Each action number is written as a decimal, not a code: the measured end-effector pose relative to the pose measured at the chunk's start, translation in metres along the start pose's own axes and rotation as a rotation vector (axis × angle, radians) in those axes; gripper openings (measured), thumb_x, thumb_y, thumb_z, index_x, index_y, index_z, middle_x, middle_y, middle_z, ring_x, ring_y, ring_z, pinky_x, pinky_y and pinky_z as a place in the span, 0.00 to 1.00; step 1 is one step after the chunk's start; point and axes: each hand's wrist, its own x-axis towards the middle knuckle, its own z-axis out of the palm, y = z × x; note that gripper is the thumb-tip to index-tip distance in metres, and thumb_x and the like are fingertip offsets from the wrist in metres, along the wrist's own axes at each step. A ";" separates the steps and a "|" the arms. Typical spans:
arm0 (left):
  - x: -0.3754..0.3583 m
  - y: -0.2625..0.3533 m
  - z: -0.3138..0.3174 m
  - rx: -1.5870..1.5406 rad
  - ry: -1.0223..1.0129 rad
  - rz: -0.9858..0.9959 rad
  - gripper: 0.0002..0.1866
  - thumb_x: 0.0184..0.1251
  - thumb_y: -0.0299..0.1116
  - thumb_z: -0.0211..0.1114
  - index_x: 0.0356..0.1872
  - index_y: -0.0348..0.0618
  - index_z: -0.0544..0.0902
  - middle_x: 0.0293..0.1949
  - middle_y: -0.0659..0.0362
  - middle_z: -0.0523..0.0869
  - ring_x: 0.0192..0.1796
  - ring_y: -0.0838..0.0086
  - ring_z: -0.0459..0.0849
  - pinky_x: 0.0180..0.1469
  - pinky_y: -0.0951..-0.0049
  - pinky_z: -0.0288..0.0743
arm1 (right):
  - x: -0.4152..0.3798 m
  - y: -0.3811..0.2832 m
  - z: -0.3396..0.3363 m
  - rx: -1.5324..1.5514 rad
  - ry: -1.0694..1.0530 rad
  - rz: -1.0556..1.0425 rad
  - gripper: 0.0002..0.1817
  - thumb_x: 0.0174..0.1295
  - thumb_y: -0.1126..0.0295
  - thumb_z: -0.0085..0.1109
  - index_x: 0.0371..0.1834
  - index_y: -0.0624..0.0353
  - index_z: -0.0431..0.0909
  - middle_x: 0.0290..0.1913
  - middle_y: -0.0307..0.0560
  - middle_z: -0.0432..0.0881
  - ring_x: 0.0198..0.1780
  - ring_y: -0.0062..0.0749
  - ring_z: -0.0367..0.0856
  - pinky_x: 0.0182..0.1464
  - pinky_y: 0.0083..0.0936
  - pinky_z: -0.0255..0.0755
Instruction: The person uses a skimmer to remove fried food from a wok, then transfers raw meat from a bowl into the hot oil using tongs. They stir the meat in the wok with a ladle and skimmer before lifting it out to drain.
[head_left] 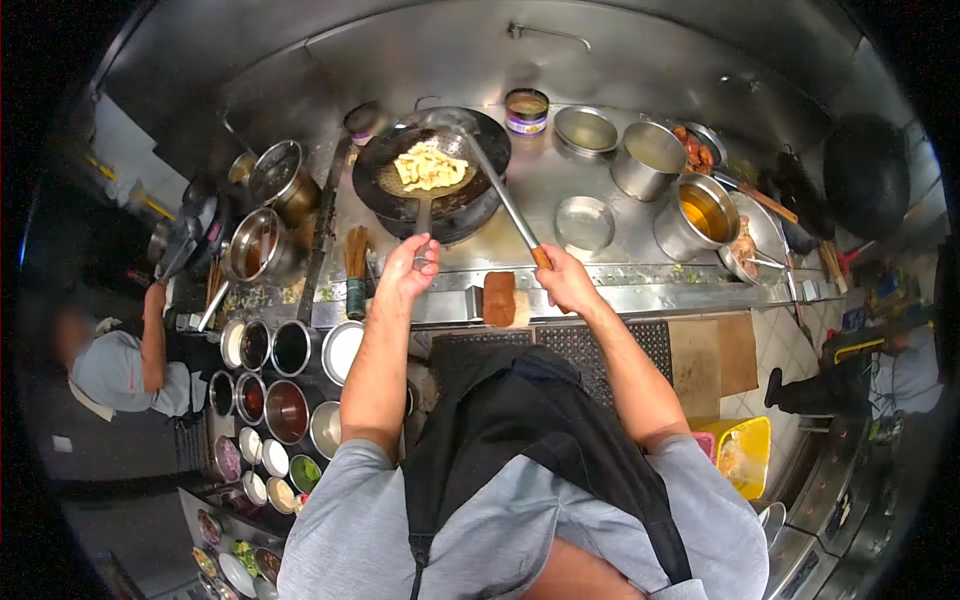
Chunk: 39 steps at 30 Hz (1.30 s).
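My left hand point(410, 265) is closed around the handle of a strainer point(424, 212), whose wide bowl sits inside the black wok point(480, 220). Pale yellow food pieces point(430, 168) lie heaped in the strainer. In my right hand point(570, 280) is the wooden grip of a long metal ladle point(505, 195). Its shaft slants up to the left, and the bowl end is over the far side of the wok, above the food. A brown folded cloth point(499, 298) rests at the counter's front edge between my hands.
Metal pots point(645, 160), one with amber liquid point(705, 212), stand right of the wok. A bamboo brush point(356, 260) is left of it. Sauce containers point(288, 410) crowd my left side. A person point(130, 365) works at far left; another point(890, 370) is at far right.
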 end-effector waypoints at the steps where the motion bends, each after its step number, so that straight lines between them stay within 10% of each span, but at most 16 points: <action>1: -0.002 -0.007 0.010 0.008 -0.003 -0.004 0.06 0.69 0.29 0.55 0.39 0.43 0.67 0.30 0.58 0.78 0.24 0.78 0.72 0.17 0.80 0.60 | -0.002 0.000 -0.009 -0.117 0.015 0.014 0.25 0.59 0.72 0.51 0.63 0.59 0.70 0.26 0.45 0.78 0.15 0.24 0.74 0.18 0.24 0.70; 5: -0.005 -0.047 0.046 0.081 -0.058 0.062 0.05 0.70 0.29 0.55 0.38 0.45 0.68 0.30 0.59 0.78 0.24 0.78 0.72 0.16 0.80 0.60 | -0.023 0.037 -0.053 -0.377 0.208 -0.123 0.25 0.57 0.68 0.55 0.61 0.57 0.72 0.38 0.58 0.84 0.41 0.53 0.84 0.45 0.38 0.76; 17: 0.029 -0.245 0.114 0.010 -0.246 -0.195 0.08 0.69 0.29 0.58 0.43 0.43 0.68 0.31 0.59 0.76 0.23 0.80 0.71 0.14 0.82 0.62 | -0.131 0.151 -0.266 -0.543 0.842 0.126 0.22 0.58 0.68 0.55 0.57 0.59 0.73 0.37 0.65 0.83 0.41 0.62 0.82 0.43 0.46 0.75; 24: 0.072 -0.298 0.099 0.182 -0.064 -0.265 0.17 0.74 0.39 0.55 0.56 0.40 0.72 0.36 0.56 0.81 0.27 0.76 0.78 0.23 0.79 0.75 | -0.105 0.196 -0.296 -0.259 0.798 0.304 0.13 0.58 0.69 0.53 0.45 0.61 0.75 0.29 0.58 0.82 0.26 0.46 0.84 0.30 0.40 0.75; 26: 0.069 -0.300 0.109 0.435 -0.040 -0.238 0.22 0.73 0.43 0.56 0.60 0.40 0.70 0.36 0.55 0.81 0.29 0.74 0.79 0.26 0.76 0.77 | -0.091 0.213 -0.304 -0.167 0.757 0.272 0.11 0.65 0.71 0.48 0.49 0.57 0.72 0.23 0.42 0.75 0.16 0.27 0.75 0.13 0.29 0.63; 29: 0.054 -0.296 0.116 1.275 0.094 -0.045 0.34 0.70 0.51 0.58 0.69 0.38 0.66 0.42 0.47 0.84 0.38 0.66 0.84 0.41 0.65 0.81 | -0.078 0.209 -0.310 0.100 0.726 0.323 0.12 0.68 0.70 0.48 0.52 0.55 0.71 0.25 0.41 0.76 0.15 0.26 0.73 0.13 0.28 0.64; 30: 0.087 -0.316 0.064 1.580 -0.021 0.313 0.34 0.68 0.51 0.60 0.68 0.38 0.67 0.45 0.42 0.85 0.44 0.64 0.86 0.49 0.64 0.79 | -0.073 0.217 -0.316 0.109 0.706 0.315 0.12 0.69 0.67 0.48 0.54 0.54 0.71 0.27 0.42 0.77 0.17 0.25 0.73 0.14 0.27 0.65; 36: -0.027 -0.241 0.042 1.364 -0.047 0.424 0.19 0.69 0.40 0.62 0.53 0.37 0.81 0.45 0.48 0.87 0.49 0.63 0.86 0.54 0.69 0.76 | -0.092 0.231 -0.300 0.595 1.005 0.183 0.23 0.72 0.51 0.45 0.50 0.61 0.74 0.31 0.39 0.80 0.28 0.25 0.78 0.23 0.25 0.68; 39: -0.071 -0.146 0.002 1.369 0.292 0.727 0.15 0.69 0.36 0.61 0.50 0.37 0.83 0.46 0.47 0.87 0.50 0.62 0.85 0.55 0.66 0.76 | -0.121 0.305 -0.291 0.809 1.202 0.297 0.23 0.69 0.47 0.47 0.38 0.59 0.74 0.34 0.40 0.80 0.31 0.28 0.77 0.33 0.27 0.74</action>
